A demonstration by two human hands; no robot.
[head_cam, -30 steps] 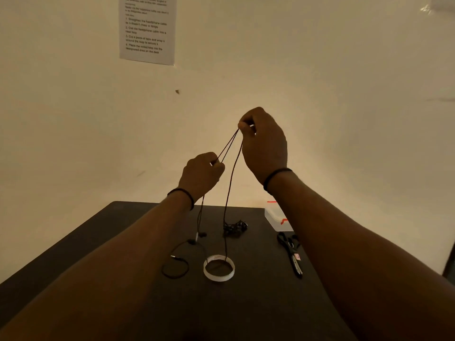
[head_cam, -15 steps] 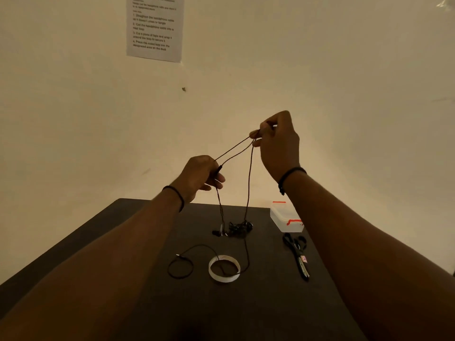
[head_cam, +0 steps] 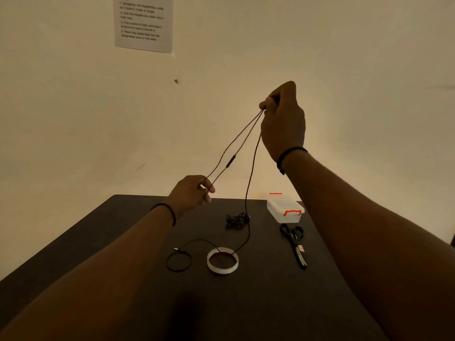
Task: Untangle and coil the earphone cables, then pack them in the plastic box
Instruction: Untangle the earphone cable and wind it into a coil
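Dim room, dark desk. The hands have drawn apart — right hand pinching the earphone cable high, left hand gripping two strands lower; untangling progresses, plastic box far right.

wall: plain cream wall ahead of me, warm and dim
paper: printed sheet stuck high on it, text too blurred to read
mark: small dark spot below the sheet
table: dark tabletop pushed against the wall
light: low, yellowish, brightest near the table's far edge
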